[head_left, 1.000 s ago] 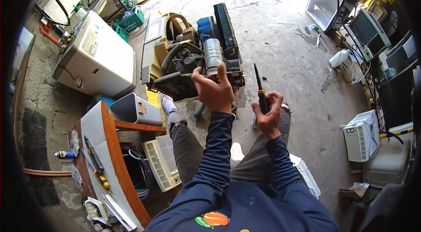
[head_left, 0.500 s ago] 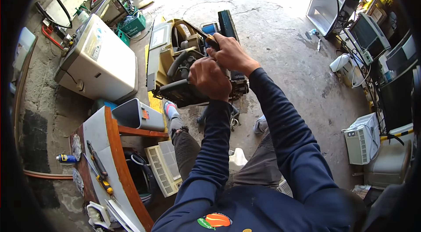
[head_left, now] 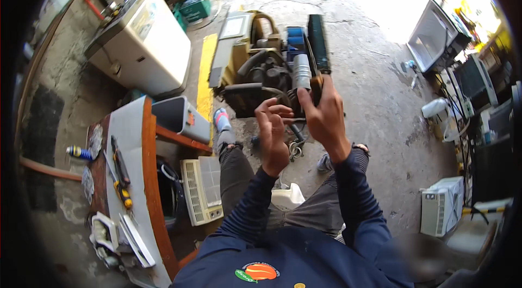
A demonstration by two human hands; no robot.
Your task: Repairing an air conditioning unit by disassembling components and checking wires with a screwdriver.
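In front of me stands an opened window air conditioner point(head_left: 234, 51) with a beige housing. Inside it are a black compressor point(head_left: 269, 73), thick foam-covered tubing, a silver cylinder point(head_left: 301, 73) and a blue part point(head_left: 296, 40). Dark fins point(head_left: 319, 43) line its right side. My right hand point(head_left: 329, 122) is closed around a screwdriver point(head_left: 316, 85) with an orange-and-black handle, just right of the silver cylinder; its far end is hard to make out. My left hand point(head_left: 273, 138) hovers at the unit's near edge, its fingers apart and slightly curled, with nothing visible in them.
A white appliance point(head_left: 144, 43) and a grey bin point(head_left: 182, 119) stand to the left. Pliers point(head_left: 120, 165) and a yellow-handled screwdriver point(head_left: 124, 195) lie on the near-left table point(head_left: 136, 141). At right are an open white box-like cabinet point(head_left: 432, 32) and a small air conditioner point(head_left: 443, 206).
My hands have drawn back toward me and separated. The left has come off the unit and opened; the right has moved to the unit's right side. The whole view has shifted.
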